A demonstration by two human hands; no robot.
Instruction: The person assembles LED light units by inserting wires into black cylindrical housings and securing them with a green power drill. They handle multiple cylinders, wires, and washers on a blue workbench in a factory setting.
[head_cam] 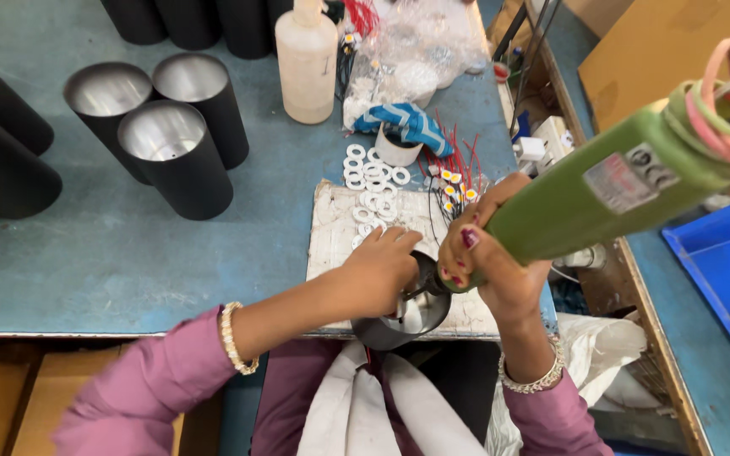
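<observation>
Your bench [128, 262]: blue top | black tubes [162, 139] stand at your left | white bottle [306, 63] at the back | white rings [373, 190] on a worn mat [335, 245] | red-wired parts [454, 181] beside them

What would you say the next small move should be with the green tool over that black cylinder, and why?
Probably press the green tool straight down: the right hand aims its tip into the black cylinder, which the left hand steadies at the rim.
</observation>
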